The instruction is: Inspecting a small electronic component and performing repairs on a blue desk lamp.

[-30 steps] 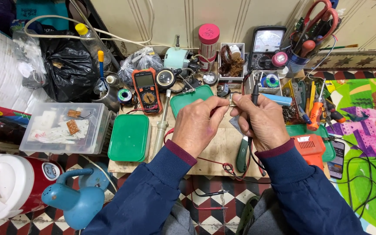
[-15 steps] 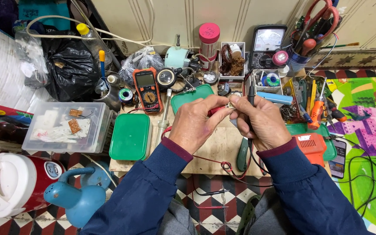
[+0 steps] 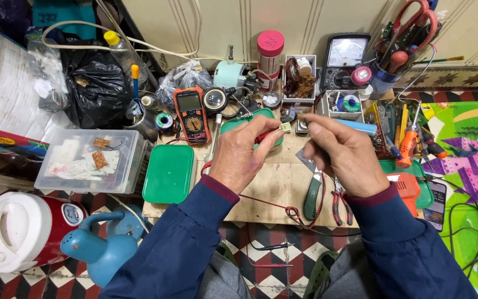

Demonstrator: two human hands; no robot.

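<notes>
Head view. Both hands meet above the far middle of the wooden table (image 3: 261, 194). The left hand (image 3: 244, 158) has thumb and forefinger pinched together on a small pale component (image 3: 286, 127), from which a red wire (image 3: 266, 204) appears to run back across the boards toward the near edge. The right hand (image 3: 344, 158) is closed around a thin, dark-tipped tool (image 3: 301, 117), its point just beside the component; what kind of tool it is cannot be told. Judged by its look, the component is light, rigid and easily dropped, best held by its sides as shown, while the wire is limp and may snag. Open room is scarce: a green lid (image 3: 168, 173) lies at the left edge, an orange multimeter (image 3: 191, 113) and an analogue meter (image 3: 343, 54) stand along the far edge, green-handled pliers (image 3: 312, 195) and red-handled cutters (image 3: 336, 202) lie near the near edge under the right wrist, and an orange tool (image 3: 408, 145) sits among clutter at the right edge. Bare boards show only between the wrists and near the near edge
</notes>
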